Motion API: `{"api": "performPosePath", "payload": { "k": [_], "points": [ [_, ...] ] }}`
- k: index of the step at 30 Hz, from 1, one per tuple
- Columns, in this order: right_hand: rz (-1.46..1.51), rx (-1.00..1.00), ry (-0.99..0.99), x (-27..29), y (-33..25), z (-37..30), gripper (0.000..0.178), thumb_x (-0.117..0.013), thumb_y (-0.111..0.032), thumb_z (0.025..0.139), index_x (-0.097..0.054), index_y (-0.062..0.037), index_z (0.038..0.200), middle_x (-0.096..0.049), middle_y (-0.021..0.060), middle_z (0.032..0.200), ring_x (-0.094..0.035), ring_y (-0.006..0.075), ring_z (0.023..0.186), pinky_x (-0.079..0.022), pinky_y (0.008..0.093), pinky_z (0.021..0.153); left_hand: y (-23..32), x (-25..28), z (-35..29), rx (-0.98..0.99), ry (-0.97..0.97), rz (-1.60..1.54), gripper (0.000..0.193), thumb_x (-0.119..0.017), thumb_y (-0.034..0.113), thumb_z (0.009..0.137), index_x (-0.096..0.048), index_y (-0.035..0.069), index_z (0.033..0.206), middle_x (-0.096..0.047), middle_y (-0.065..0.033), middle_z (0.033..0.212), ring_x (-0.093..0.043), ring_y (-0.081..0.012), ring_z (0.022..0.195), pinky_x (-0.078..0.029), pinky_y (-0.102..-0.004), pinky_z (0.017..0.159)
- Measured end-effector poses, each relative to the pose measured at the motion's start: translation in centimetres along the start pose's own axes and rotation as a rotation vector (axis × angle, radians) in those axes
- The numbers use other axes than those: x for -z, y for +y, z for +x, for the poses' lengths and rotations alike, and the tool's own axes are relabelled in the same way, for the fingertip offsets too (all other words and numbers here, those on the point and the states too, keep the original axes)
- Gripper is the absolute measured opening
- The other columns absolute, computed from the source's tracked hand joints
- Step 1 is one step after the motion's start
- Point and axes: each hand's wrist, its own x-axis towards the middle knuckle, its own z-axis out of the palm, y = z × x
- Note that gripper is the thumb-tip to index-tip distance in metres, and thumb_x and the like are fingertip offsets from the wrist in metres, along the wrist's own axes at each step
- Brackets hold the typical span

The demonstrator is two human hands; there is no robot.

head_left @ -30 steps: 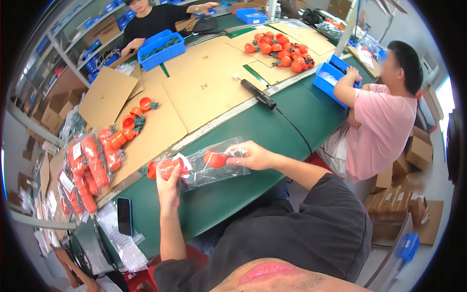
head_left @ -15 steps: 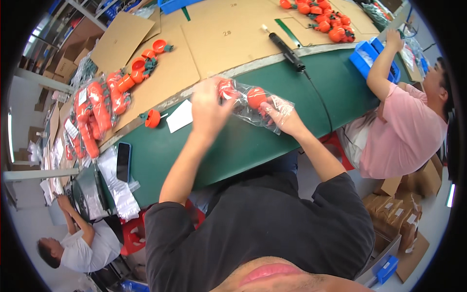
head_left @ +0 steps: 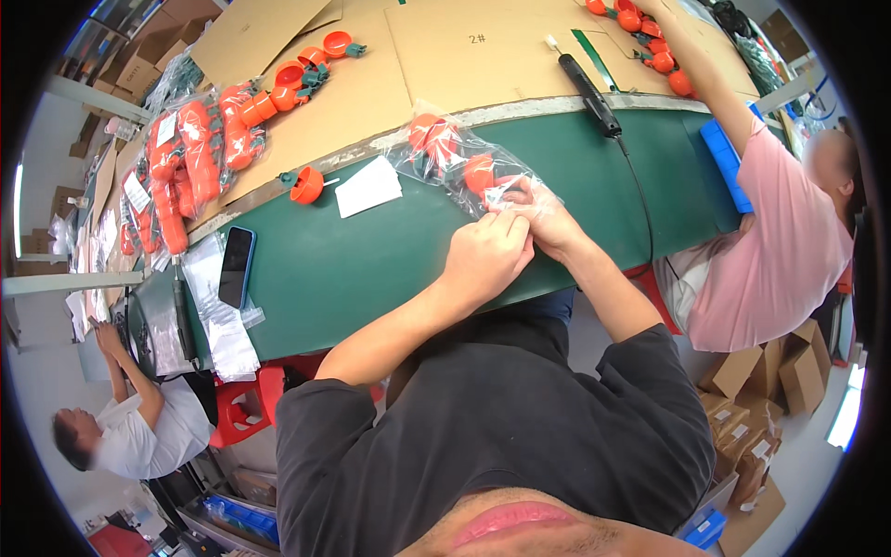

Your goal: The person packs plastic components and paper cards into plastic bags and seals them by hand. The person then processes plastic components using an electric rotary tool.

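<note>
A clear plastic bag (head_left: 455,153) with orange-red round parts inside lies on the green table (head_left: 353,269). My left hand (head_left: 487,255) and my right hand (head_left: 543,218) meet at the bag's near end, both pinching its open edge. A white paper slip (head_left: 369,186) and a single orange part (head_left: 304,186) lie just left of the bag.
Filled bags of orange parts (head_left: 190,158) pile at the left. Loose orange parts (head_left: 306,70) sit on cardboard sheets (head_left: 483,56). A black corded tool (head_left: 589,93), a phone (head_left: 236,266) and empty clear bags (head_left: 218,320) lie nearby. A person in pink (head_left: 770,251) works at right, another at lower left (head_left: 139,418).
The bag has come down from mid-air onto the table. Both my hands have drawn together at its near end. The view has tilted toward the table.
</note>
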Motion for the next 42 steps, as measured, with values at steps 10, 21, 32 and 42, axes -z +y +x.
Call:
{"api": "performPosePath", "payload": {
  "k": [10, 21, 32, 42],
  "points": [
    [-0.285, 0.052, 0.065, -4.8, -1.4, 3.4, 0.045, -0.081, -0.027, 0.098, -0.062, 0.0030, 0.125, -0.074, 0.0134, 0.115, -0.074, 0.0182, 0.101, -0.065, 0.0361, 0.078, 2.2, 0.1, -0.7, -0.147, 0.057, -0.197, 0.011, -0.074, 0.008, 0.078, -0.064, 0.006, 0.084, -0.064, -0.0069, 0.082, -0.066, -0.0250, 0.072, -0.056, -0.0375, 0.066],
    [-0.317, 0.082, -0.026, -1.2, -0.4, 0.1, 0.045, -0.074, -0.022, 0.102, -0.066, 0.0004, 0.140, -0.075, 0.0110, 0.126, -0.070, 0.0180, 0.113, -0.057, 0.0341, 0.097, -15.0, 11.9, -4.4, 0.337, 0.103, 0.437, 0.045, -0.088, 0.028, 0.083, -0.069, 0.007, 0.117, -0.065, -0.0142, 0.115, -0.062, -0.0345, 0.108, -0.051, -0.0458, 0.094],
    [-0.496, 0.190, 0.076, 8.1, -4.6, -13.7, 0.022, -0.064, 0.002, 0.103, -0.074, 0.0057, 0.122, -0.074, 0.0119, 0.120, -0.072, 0.0181, 0.107, -0.059, 0.0306, 0.091, -19.6, 16.2, -6.6, 0.496, 0.117, 0.154, 0.034, -0.074, 0.001, 0.092, -0.069, 0.004, 0.126, -0.073, -0.0150, 0.110, -0.069, -0.0317, 0.098, -0.056, -0.0406, 0.090],
    [-0.773, 0.688, -0.231, -0.2, -6.8, -15.1, 0.070, -0.098, -0.025, 0.076, -0.068, -0.0023, 0.135, -0.072, 0.0133, 0.133, -0.067, 0.0308, 0.127, -0.051, 0.0430, 0.108, -1.1, 10.7, 4.8, -0.342, -0.658, -0.914, 0.029, -0.081, -0.003, 0.083, -0.077, 0.008, 0.109, -0.075, -0.0027, 0.102, -0.063, -0.0285, 0.098, -0.054, -0.0402, 0.090]
  ]
}}
